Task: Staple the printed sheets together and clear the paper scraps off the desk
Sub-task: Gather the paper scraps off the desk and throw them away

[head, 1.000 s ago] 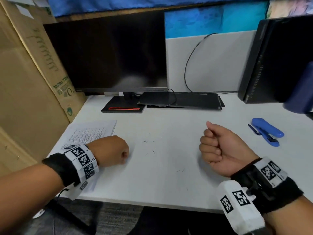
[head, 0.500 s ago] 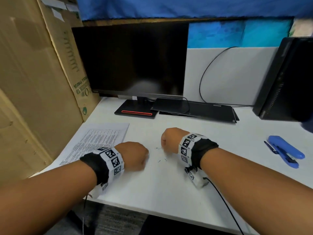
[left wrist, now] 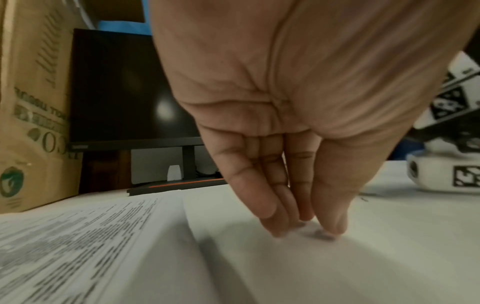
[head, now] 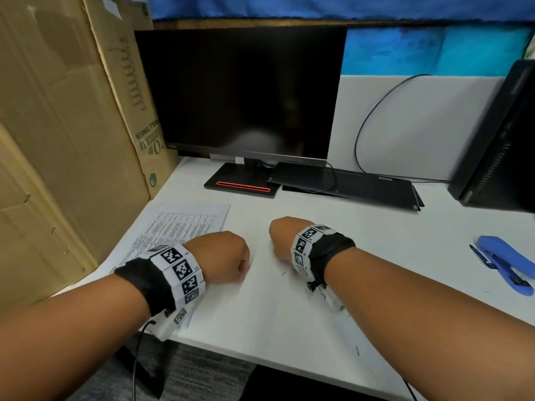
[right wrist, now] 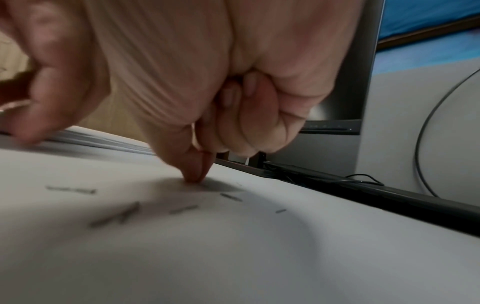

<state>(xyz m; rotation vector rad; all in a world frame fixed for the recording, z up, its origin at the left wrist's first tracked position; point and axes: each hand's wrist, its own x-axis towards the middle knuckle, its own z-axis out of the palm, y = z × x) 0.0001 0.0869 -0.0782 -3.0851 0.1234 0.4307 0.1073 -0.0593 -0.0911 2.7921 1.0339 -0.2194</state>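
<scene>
Right hand (right wrist: 197,174) pinched at desk (head: 289,328), possibly on a scrap; left hand (left wrist: 298,205) flat, nothing held. Tiny scraps (right wrist: 182,208) easily missed or scattered.

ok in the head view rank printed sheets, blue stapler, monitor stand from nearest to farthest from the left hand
From the left hand:
1. printed sheets, just beyond its wrist, left side.
2. monitor stand, back centre.
3. blue stapler, far right.
</scene>
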